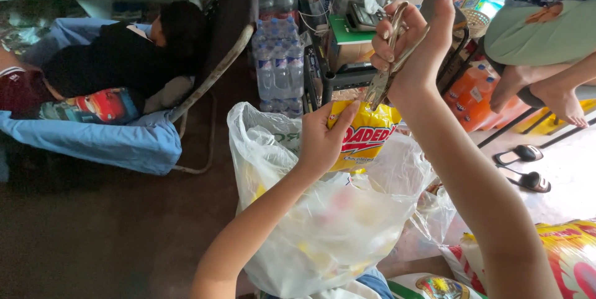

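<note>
Cluttered shop floor all around: shrink-wrapped packs of water bottles (279,66) stand against a dark rack, a calculator (363,16) sits on a green pad above them, and a person in a black top (118,57) lies curled on a blue folding cot (105,140) to the left. Another person's bare foot (562,100) hangs down at the right, above a pair of sandals (524,165) on the pale floor.

Close in, the left hand (323,140) is clenched on the top edge of a yellow snack packet (363,137), pinching it upright above the mouth of a big clear plastic bag (323,212). The bag sits low in front of the person and seems to hold more yellow packets, blurred through the film. The right hand (413,41) is wrapped around the handles of a metal pair of scissors (388,66), its forefinger stuck straight up, the blades pointing down so the tips meet the packet's top edge just beside the left thumb.

From where I stand the packet looks whole; I cannot make out any cut in it yet, though the blades hide that spot. A red and yellow sack (568,255) lies at the lower right.
</note>
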